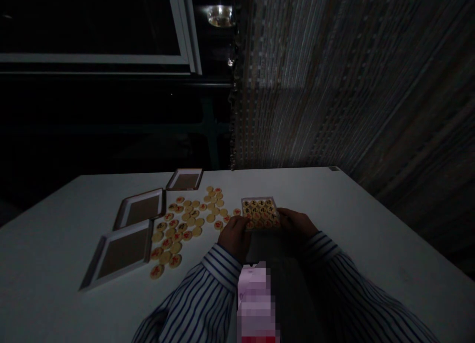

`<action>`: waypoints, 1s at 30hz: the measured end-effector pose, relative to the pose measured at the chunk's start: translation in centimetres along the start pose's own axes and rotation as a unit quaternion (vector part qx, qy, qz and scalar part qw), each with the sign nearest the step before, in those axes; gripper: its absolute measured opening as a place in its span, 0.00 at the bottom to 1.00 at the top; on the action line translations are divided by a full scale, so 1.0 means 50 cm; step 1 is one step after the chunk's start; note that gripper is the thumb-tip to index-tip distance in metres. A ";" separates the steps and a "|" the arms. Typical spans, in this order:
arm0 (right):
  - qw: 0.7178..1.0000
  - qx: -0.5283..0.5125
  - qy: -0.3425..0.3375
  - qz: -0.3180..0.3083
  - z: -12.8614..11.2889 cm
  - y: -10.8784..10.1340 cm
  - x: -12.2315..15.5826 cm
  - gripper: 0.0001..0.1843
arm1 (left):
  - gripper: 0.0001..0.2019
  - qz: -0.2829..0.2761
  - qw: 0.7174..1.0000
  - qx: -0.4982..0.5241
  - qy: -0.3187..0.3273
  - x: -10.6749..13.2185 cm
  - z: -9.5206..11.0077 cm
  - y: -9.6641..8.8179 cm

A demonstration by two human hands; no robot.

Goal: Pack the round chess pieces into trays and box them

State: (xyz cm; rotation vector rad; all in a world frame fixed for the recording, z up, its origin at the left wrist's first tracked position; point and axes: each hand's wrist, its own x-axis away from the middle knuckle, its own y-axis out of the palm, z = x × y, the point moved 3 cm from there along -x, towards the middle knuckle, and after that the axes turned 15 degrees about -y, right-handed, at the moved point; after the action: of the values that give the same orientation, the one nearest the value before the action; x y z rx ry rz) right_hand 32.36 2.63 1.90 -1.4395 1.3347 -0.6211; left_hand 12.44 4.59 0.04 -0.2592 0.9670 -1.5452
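Observation:
A small box (274, 203) sits in front of me, filled with rows of round Chinese chess pieces (261, 213) marked in black and red. My left hand (235, 236) holds its near left corner, with curled fingers and the fingertips over the edge. On the opposite side, my right hand (298, 222) grips the right edge, its fingers partly in shadow. Loose Chinese chess pieces (187, 217) lie scattered to the left of the box, some showing red or black characters and others plain.
Three shallow box parts lie on the left: a near tray (124, 251), a middle one (143, 209) and a far one (185, 179). They rest on a white table (356, 244). Behind it hangs a string curtain (282, 100) beside a dark window (89, 21).

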 end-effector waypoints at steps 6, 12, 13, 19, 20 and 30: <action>1.000 0.027 0.013 -0.004 -0.002 -0.004 0.000 0.19 | 0.14 -0.017 1.000 -0.013 0.005 0.000 0.005 -0.001; 0.999 0.035 0.017 -0.009 -0.008 -0.012 0.001 0.19 | 0.14 -0.002 1.000 -0.003 0.009 0.000 0.002 0.003; 0.999 0.035 0.016 -0.007 -0.008 -0.013 0.001 0.18 | 0.14 0.001 1.000 -0.001 0.012 0.000 0.003 0.003; 0.999 0.031 0.013 0.013 -0.007 -0.015 0.004 0.18 | 0.12 -0.008 1.000 0.007 0.010 -0.001 0.014 -0.010; 0.999 0.037 0.016 0.025 -0.007 -0.017 0.004 0.18 | 0.12 -0.003 1.000 0.010 0.007 -0.004 0.015 -0.018; 0.982 0.095 -0.037 0.159 -0.019 -0.031 0.010 0.18 | 0.13 0.126 0.983 0.021 -0.130 -0.048 -0.038 -0.148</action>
State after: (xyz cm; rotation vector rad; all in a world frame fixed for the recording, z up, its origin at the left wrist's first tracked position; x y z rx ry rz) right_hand 32.28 1.63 3.48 -1.0567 1.3702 -0.4643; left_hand 6.50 6.96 4.85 -0.2886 0.7306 -1.2636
